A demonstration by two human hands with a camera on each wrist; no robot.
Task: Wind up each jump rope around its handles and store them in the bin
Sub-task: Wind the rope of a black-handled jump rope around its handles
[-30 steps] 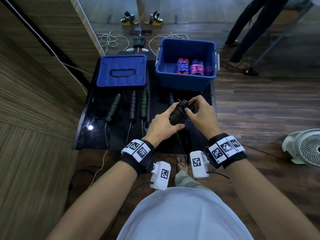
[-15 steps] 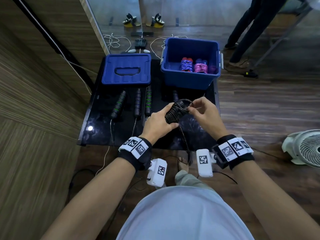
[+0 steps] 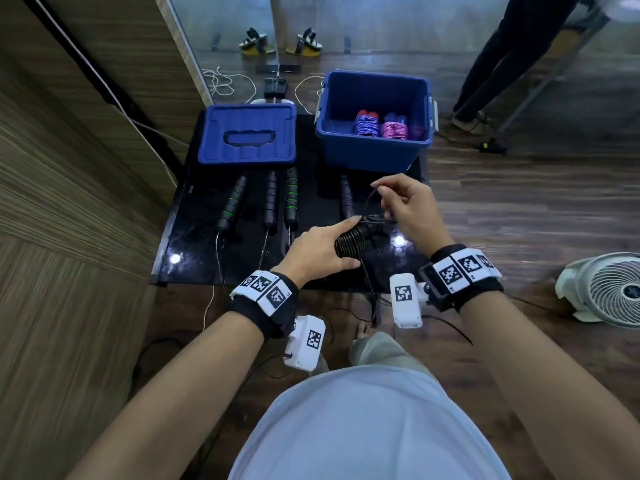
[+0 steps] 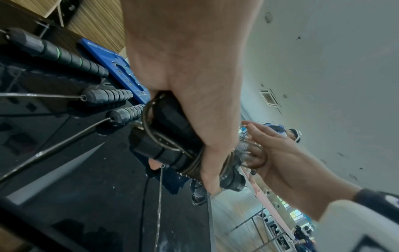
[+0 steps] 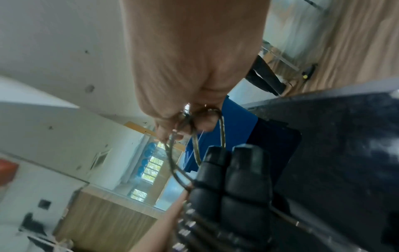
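Note:
My left hand (image 3: 322, 251) grips a pair of black jump rope handles (image 3: 351, 240) with thin dark cord wound round them, held over the black table (image 3: 194, 237). My right hand (image 3: 405, 206) pinches a loop of that cord (image 3: 369, 202) just above the bundle's end. In the right wrist view the cord loop (image 5: 215, 129) runs from the pinched fingers down to the handle ends (image 5: 233, 172). The left wrist view has the wound handles (image 4: 172, 145) inside my curled fingers. The open blue bin (image 3: 374, 119) stands behind, holding wound purple and pink ropes (image 3: 379, 128).
The blue bin lid (image 3: 247, 136) lies at the table's back left. Several black handles with green rings (image 3: 266, 202) lie in front of it, cords trailing over the front edge. A white fan (image 3: 609, 289) sits on the floor at right. A person's legs (image 3: 502, 57) stand beyond the bin.
My right hand has lifted away from the bundle, drawing a loop of cord upward. The left hand has kept its grip and shifted the bundle slightly nearer to me.

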